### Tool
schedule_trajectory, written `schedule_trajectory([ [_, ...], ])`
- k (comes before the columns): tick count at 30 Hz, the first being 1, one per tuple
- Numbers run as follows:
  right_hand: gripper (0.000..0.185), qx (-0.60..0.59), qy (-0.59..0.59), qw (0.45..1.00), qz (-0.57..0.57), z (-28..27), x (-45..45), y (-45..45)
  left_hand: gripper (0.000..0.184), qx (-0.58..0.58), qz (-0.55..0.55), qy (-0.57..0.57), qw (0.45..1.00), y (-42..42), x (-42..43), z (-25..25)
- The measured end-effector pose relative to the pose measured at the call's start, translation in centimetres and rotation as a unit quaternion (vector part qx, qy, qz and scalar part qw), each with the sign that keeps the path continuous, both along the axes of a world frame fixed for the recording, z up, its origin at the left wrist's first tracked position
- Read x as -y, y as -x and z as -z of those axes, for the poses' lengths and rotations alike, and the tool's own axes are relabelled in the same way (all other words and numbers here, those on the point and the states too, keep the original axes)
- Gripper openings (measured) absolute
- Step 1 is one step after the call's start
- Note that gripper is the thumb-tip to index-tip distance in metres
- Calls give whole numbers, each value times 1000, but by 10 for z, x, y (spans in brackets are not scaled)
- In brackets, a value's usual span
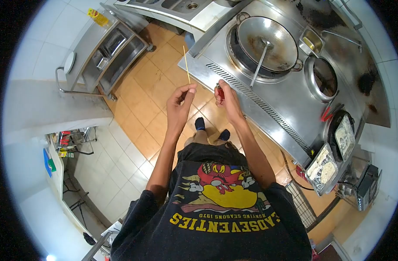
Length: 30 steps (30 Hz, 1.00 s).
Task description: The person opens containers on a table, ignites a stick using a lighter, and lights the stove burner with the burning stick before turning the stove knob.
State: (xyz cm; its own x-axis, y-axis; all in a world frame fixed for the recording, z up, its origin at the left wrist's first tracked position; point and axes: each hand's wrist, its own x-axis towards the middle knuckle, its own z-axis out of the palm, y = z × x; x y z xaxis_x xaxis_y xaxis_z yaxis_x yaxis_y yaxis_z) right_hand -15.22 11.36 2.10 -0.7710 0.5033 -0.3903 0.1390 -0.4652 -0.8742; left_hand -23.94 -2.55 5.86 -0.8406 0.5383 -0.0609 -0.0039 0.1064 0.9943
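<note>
Stick (187, 65): thin, straight, pale yellow, lower end pinched in left hand (180, 104), tip toward 12 o'clock. Lighter (220, 93): red, partly hidden in right hand (230, 103), at stick's 4 o'clock.

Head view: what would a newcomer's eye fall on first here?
Probably the bright cartoon print on the dark shirt, at bottom centre. Just above, the left hand pinches a thin, upright stick, while the right hand grips a small red object, perhaps a lighter. At upper right, a big wok sits on the steel stove.
</note>
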Motion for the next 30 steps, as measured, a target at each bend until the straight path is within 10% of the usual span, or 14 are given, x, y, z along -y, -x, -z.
schedule_trajectory([
  [30,45,-21,10,999,41,-22,5,0,23,58,73,-1,996,-43,6,-19],
])
